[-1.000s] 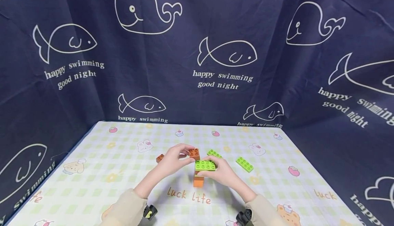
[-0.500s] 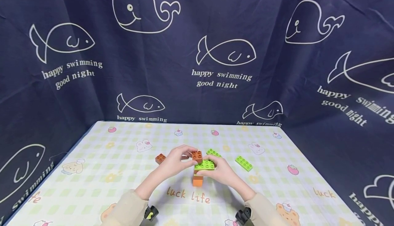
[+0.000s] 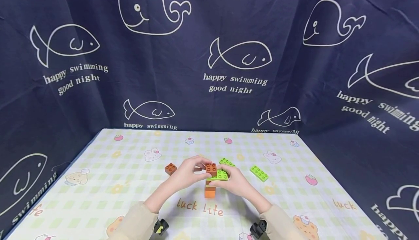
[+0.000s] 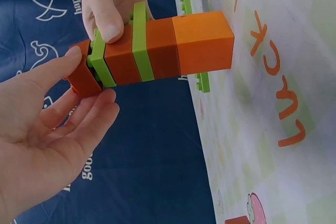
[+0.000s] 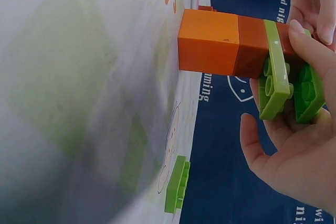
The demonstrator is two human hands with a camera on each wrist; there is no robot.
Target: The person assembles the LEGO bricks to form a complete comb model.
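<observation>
One brick (image 3: 211, 168) tops a tower (image 4: 160, 48) inside the table's far edge (image 3: 209, 135). Left hand (image 3: 186, 172) pinches it; right hand (image 3: 236, 180) grips below.

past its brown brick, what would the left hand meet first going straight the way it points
Probably the right hand, just beyond the brick in the head view; depth is unclear there.

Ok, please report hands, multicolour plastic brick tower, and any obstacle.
Left hand pinches square brown brick at top of tower. Right hand grips tower. No obstacle visible.
</observation>
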